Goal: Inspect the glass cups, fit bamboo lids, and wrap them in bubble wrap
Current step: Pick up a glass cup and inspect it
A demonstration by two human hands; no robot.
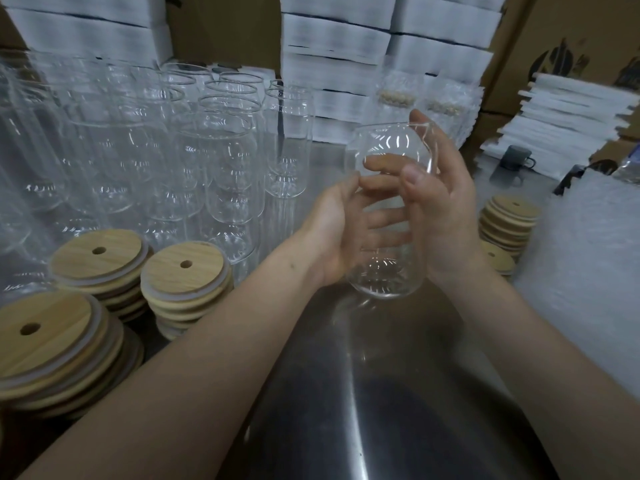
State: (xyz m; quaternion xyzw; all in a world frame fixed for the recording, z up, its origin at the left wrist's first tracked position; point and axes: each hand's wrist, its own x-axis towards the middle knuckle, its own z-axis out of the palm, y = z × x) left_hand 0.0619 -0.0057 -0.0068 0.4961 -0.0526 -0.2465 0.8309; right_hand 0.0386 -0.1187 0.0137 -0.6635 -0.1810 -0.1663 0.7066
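I hold one clear glass cup (391, 140) upright in the air above the steel table (398, 393), mouth pointing away from me. My left hand (332, 230) cradles its left side, with the fingers seen through the glass. On the right side my right hand (440, 209) wraps around it, thumb across the front. Many empty glass cups (221, 150) stand in rows at the left. Stacks of bamboo lids (183, 271) with straw holes sit in front of them. A sheet of bubble wrap (588, 271) lies at the right.
A smaller stack of bamboo lids (509, 220) sits just right of my right hand. Two wrapped cups (398, 95) stand behind the held cup. White foam sheet stacks (332, 64) and cardboard boxes (554, 46) line the back. A dark mug (516, 157) stands at the far right.
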